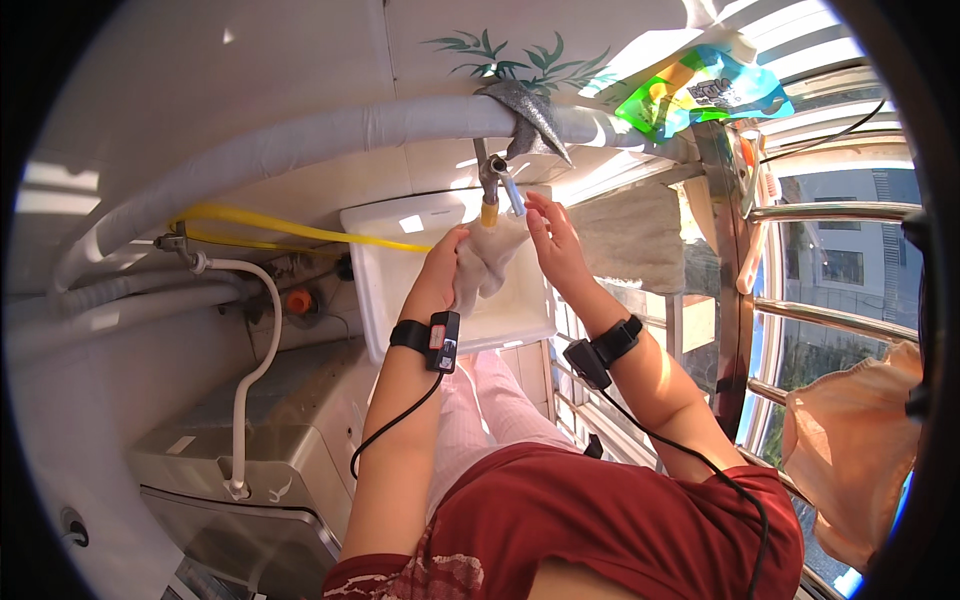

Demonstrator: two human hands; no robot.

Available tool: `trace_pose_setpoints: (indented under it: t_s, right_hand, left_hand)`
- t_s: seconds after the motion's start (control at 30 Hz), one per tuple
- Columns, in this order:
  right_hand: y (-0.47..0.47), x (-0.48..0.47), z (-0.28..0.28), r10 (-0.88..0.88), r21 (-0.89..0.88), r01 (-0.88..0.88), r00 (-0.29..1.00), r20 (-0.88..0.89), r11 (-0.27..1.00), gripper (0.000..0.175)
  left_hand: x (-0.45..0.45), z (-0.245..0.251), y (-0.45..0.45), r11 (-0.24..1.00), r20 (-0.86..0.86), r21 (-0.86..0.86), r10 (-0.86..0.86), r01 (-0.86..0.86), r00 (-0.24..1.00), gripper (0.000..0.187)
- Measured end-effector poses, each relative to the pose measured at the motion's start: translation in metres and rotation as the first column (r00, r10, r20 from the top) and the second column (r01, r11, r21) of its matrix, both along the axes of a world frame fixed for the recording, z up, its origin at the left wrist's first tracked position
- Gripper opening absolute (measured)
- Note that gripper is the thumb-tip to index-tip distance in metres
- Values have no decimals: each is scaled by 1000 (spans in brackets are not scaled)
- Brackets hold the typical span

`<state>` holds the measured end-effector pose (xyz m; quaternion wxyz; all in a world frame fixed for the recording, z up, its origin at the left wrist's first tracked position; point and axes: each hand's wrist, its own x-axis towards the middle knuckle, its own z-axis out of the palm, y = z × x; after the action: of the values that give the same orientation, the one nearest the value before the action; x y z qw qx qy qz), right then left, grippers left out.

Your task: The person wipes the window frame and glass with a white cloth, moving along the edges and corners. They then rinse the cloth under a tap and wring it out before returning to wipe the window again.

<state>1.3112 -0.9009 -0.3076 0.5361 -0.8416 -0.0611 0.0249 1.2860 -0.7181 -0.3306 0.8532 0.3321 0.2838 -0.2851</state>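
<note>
A wet-looking white cloth (pixel 484 262) hangs bunched under the yellow outlet of a metal faucet (pixel 486 176), over a white sink (pixel 450 350). My left hand (pixel 444 264) grips the cloth along its left side, with the fingers partly hidden behind it. To the right of the faucet's blue-grey lever handle (pixel 511 191), my right hand (pixel 556 244) is raised with thumb and fingers apart. Its fingertips are close to the lever's end; whether they touch it cannot be made out. Nothing shows in the right hand.
A yellow hose (pixel 300 226) runs into the sink from the left. A grey cloth (pixel 529 120) drapes over the wrapped pipe (pixel 337 127), beside a colourful pouch (pixel 705 94). A washing machine (pixel 247 442) with a white hose stands left; metal window bars (pixel 832 319) are right.
</note>
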Motion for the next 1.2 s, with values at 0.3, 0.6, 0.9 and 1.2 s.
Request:
trace_pose_setpoints:
  t_s: [0.3, 0.6, 0.9, 1.2]
  right_hand:
    - [33, 16, -82, -173, 121, 234, 909, -380, 965, 32]
    - [45, 9, -71, -142, -102, 118, 952, -270, 988, 28]
    - [47, 14, -62, -70, -122, 20, 906, -417, 992, 28]
    - [37, 28, -75, -6, -50, -14, 919, -395, 999, 39]
  left_hand:
    - [14, -42, -21, 948, 146, 249, 168, -201, 975, 23]
    - [4, -76, -60, 905, 44, 379, 192, -194, 980, 24]
    - [2, -55, -54, 938, -38, 247, 258, -242, 965, 30]
    - [7, -59, -28, 960, -24, 186, 216, -208, 976, 42]
